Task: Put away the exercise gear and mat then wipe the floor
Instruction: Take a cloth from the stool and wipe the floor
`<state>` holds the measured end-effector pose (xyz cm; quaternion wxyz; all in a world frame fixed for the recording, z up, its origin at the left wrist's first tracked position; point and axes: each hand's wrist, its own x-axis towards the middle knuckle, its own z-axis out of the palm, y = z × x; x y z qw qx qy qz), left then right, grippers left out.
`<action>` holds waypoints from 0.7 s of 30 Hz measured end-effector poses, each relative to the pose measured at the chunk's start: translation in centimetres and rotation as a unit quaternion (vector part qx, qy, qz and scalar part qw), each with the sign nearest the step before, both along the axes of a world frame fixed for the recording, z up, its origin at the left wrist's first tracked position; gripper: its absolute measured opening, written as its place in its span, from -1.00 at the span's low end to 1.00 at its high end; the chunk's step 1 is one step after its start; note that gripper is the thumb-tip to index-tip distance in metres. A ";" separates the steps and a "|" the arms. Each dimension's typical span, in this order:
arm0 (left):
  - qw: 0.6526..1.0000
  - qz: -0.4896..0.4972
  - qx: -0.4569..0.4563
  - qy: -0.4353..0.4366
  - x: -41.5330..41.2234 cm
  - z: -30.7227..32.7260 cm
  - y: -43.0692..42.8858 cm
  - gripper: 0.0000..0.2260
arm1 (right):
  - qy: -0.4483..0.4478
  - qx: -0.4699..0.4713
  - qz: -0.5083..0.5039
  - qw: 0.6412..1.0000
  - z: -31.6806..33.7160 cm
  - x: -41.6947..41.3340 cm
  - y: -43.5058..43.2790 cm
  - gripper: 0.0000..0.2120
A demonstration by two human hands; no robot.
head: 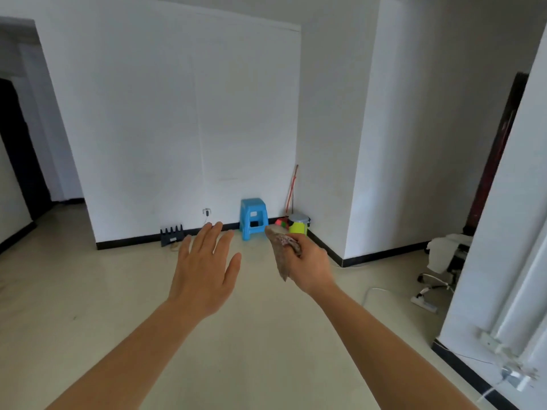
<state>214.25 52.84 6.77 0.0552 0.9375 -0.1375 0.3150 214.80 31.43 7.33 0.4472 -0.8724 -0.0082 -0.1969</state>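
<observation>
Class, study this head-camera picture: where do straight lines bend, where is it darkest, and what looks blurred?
Head view: wide-angle distortion tilts and bows the wall edges towards the frame's sides; the doorway at left is darkest; light is soft and even; the cloth in the right hand looks slightly blurred.

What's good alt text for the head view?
A person's right hand grips a brownish cloth and the left hand is held open, both raised over a pale floor in a white-walled room. A blue stool and a yellow-green bin stand by the far wall.
</observation>
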 end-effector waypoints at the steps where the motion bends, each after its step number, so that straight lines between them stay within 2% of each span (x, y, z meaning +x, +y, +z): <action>1: 1.000 -0.001 0.000 0.001 3.4 -0.4 1.0 -0.43 | 0.002 0.005 -0.003 1.000 -0.3 3.3 0.9 -0.87; 6: 0.999 -0.026 0.013 0.023 20.3 0.7 4.3 -0.41 | 0.020 0.025 -0.037 0.999 0.1 19.1 3.6 -0.71; 11: 0.997 -0.052 0.023 0.046 36.5 0.9 3.8 -0.40 | 0.025 0.027 -0.069 0.997 0.1 32.7 2.5 -0.72; 15: 0.996 -0.069 0.040 0.045 50.1 -2.0 2.2 -0.42 | 0.016 0.049 -0.099 0.994 -2.3 45.1 0.4 -0.49; 16: 0.996 -0.070 0.043 0.044 53.6 -2.6 1.7 -0.44 | 0.016 0.048 -0.102 0.993 -3.1 48.6 -0.2 -0.50; 19: 0.995 -0.068 0.050 0.050 64.6 -3.9 0.0 -0.46 | 0.026 0.049 -0.109 0.992 -5.0 60.0 -2.0 -0.76; 21: 0.995 -0.062 0.056 0.058 71.5 -3.7 -0.6 -0.44 | 0.037 0.044 -0.109 0.992 -5.0 67.4 -2.8 -0.79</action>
